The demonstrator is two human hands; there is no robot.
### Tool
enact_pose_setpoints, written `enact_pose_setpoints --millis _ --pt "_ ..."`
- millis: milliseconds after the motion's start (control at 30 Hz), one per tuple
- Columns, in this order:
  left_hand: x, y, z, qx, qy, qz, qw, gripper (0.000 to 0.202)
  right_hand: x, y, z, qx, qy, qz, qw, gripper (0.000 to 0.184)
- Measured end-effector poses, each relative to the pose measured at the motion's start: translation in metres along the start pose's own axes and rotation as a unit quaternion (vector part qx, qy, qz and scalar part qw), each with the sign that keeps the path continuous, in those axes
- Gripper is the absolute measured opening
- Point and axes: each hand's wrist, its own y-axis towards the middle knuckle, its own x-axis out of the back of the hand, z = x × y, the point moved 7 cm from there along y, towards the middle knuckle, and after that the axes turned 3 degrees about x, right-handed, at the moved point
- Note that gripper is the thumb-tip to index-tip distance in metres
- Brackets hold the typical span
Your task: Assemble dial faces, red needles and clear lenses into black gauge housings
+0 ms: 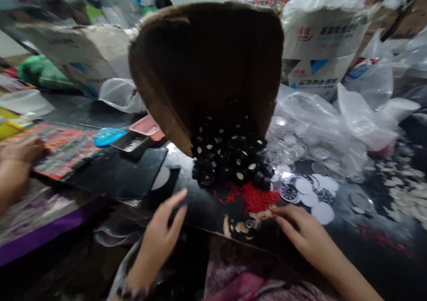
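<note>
My left hand (160, 234) hovers over the near edge of the black board (207, 207), fingers stretched out and holding nothing. My right hand (298, 230) rests on the board beside a heap of small red pieces (258, 198), its fingers bent down near them; I cannot make out anything in them. Behind the red heap lies a pile of small black round parts (230, 158) spilling from a tipped brown cardboard box (207, 65). White round discs (312, 194) lie just right of my right hand.
Clear plastic bags of transparent round lids (310, 136) sit at the right, with cardboard cartons (320, 43) behind. A pink tray (147, 127), a blue lid (108, 135) and colourful printed sheets (63, 147) lie left. Another person's hand (15, 167) is at the left edge.
</note>
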Motion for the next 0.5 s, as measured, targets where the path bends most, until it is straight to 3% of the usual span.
enact_pose_setpoints --millis 100,167,233,333,433,500 --pt "-0.027 0.082 -0.030 -0.030 -0.025 -0.006 0.999 0.044 0.014 -0.015 -0.014 0.006 -0.075 -0.014 0.997 0.026" --pt "-0.052 0.110 -0.039 -0.039 -0.033 -0.004 0.999 0.044 0.030 -0.030 -0.037 -0.031 -0.152 -0.055 0.986 0.035" --pt "-0.071 0.114 -0.041 -0.039 -0.040 -0.012 0.998 0.045 0.043 -0.043 -0.061 -0.070 -0.223 -0.076 0.969 0.057" --pt "-0.085 0.097 -0.042 -0.021 -0.050 -0.027 0.998 0.044 0.042 -0.041 -0.080 -0.085 -0.285 -0.049 0.953 0.083" --pt "-0.092 0.078 -0.049 0.011 -0.064 -0.039 0.997 0.046 0.030 -0.014 -0.077 -0.045 -0.322 -0.038 0.945 0.088" --pt "-0.095 0.067 -0.053 0.039 -0.083 -0.049 0.995 0.049 0.023 0.003 -0.073 0.004 -0.334 -0.029 0.942 0.077"
